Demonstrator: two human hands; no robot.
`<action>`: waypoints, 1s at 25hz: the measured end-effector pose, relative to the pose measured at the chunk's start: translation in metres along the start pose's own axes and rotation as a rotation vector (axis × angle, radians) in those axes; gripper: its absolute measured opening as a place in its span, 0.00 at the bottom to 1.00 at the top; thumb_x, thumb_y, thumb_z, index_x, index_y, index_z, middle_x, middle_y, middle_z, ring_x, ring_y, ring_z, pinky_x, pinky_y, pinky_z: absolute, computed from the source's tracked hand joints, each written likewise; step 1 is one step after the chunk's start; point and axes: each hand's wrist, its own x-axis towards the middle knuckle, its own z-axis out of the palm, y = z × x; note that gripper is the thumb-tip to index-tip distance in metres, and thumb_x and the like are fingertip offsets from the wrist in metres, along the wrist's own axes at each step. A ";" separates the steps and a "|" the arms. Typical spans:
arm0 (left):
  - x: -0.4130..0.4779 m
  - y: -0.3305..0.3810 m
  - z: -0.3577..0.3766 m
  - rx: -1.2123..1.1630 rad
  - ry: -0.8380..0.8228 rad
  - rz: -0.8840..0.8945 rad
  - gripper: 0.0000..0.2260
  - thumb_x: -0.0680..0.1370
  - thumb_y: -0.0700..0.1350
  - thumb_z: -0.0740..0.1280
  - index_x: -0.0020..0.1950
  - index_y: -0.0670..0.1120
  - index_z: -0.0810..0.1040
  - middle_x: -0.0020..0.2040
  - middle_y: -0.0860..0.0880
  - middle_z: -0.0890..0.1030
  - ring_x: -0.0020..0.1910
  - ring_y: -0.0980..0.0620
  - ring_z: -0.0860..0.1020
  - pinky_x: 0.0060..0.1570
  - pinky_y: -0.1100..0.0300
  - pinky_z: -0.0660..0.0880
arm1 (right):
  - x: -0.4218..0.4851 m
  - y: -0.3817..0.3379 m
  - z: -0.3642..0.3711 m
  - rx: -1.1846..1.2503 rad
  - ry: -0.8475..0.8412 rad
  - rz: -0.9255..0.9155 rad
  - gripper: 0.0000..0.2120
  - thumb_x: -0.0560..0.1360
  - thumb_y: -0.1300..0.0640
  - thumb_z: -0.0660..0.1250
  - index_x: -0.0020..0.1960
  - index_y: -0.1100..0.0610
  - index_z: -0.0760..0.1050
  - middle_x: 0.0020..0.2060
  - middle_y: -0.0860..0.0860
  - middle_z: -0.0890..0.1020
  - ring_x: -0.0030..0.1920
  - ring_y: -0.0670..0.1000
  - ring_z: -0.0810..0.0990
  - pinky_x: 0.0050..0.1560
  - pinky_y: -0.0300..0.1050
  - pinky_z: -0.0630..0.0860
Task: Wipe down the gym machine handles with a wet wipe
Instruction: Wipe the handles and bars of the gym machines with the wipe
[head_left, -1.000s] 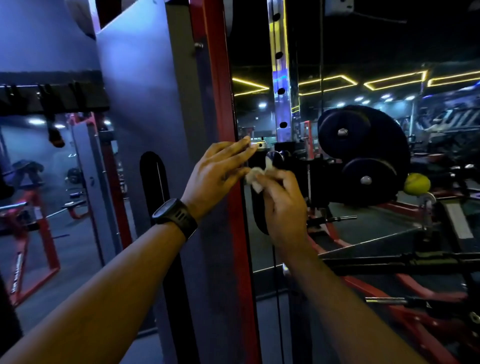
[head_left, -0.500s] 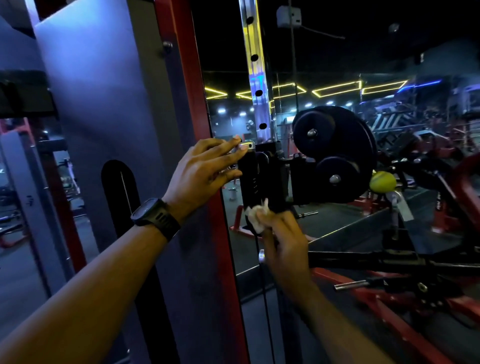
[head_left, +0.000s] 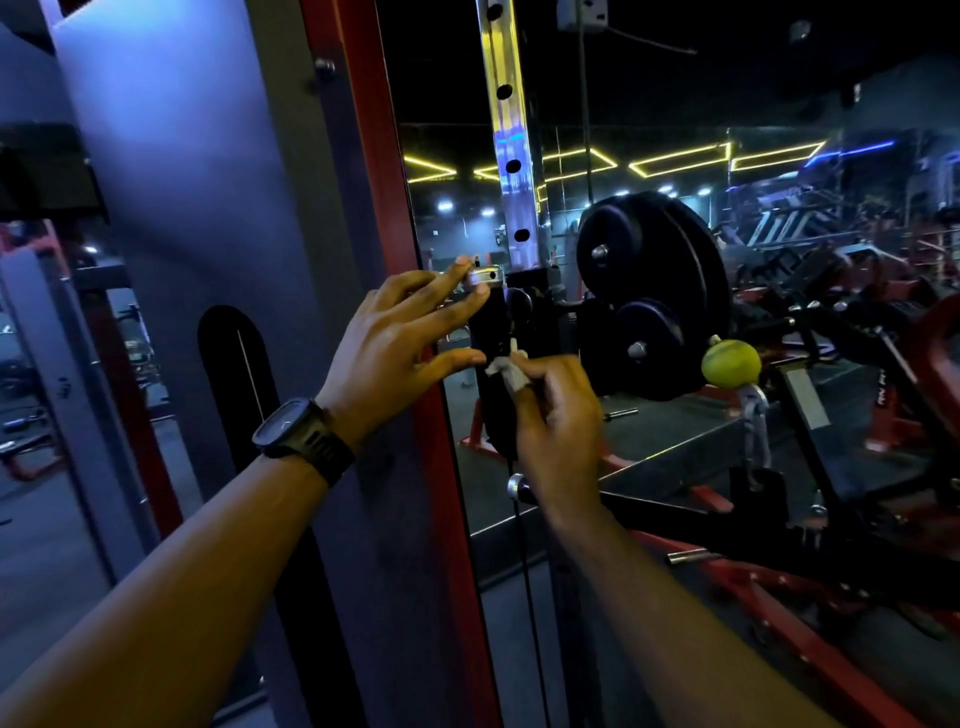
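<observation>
A black upright machine handle (head_left: 494, 364) hangs on the carriage of the chrome holed post (head_left: 506, 135). My right hand (head_left: 558, 426) pinches a small crumpled white wet wipe (head_left: 506, 370) against the middle of that handle. My left hand (head_left: 400, 345), with a black watch on its wrist, reaches in from the left with straight fingers. Its fingertips touch the chrome cap (head_left: 485, 275) at the handle's top, and its thumb lies just left of the wipe. The lower part of the handle is hidden behind my right hand.
A grey panel with a red frame edge (head_left: 395, 260) stands at my left. Black weight plates (head_left: 652, 291) hang right of the post, with a yellow-green ball (head_left: 730, 364) and a carabiner beside them. Red and black machine frames (head_left: 779, 587) cross low right.
My right hand went down the handle with the wipe, from its top to its middle, then rose a little. My left hand stayed at the handle's top. The camera shifted.
</observation>
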 end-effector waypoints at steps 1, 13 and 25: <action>0.000 -0.001 0.000 0.006 0.001 0.004 0.26 0.77 0.59 0.67 0.72 0.50 0.73 0.75 0.49 0.69 0.64 0.45 0.72 0.58 0.43 0.75 | -0.007 0.004 -0.001 0.029 -0.017 0.017 0.07 0.80 0.59 0.66 0.55 0.59 0.81 0.50 0.52 0.80 0.52 0.44 0.80 0.50 0.36 0.77; -0.002 -0.001 0.001 0.031 -0.008 -0.016 0.26 0.78 0.60 0.66 0.73 0.50 0.73 0.76 0.49 0.68 0.64 0.43 0.72 0.58 0.42 0.75 | -0.006 0.061 -0.014 -0.191 -0.099 0.257 0.11 0.83 0.59 0.61 0.53 0.63 0.81 0.54 0.53 0.83 0.54 0.46 0.79 0.48 0.19 0.66; -0.003 -0.005 0.001 0.046 -0.001 0.014 0.26 0.77 0.60 0.67 0.72 0.50 0.73 0.75 0.49 0.69 0.63 0.43 0.72 0.56 0.42 0.75 | -0.010 0.064 -0.015 -0.185 -0.132 0.167 0.10 0.81 0.57 0.64 0.51 0.59 0.82 0.47 0.50 0.82 0.49 0.43 0.79 0.46 0.30 0.71</action>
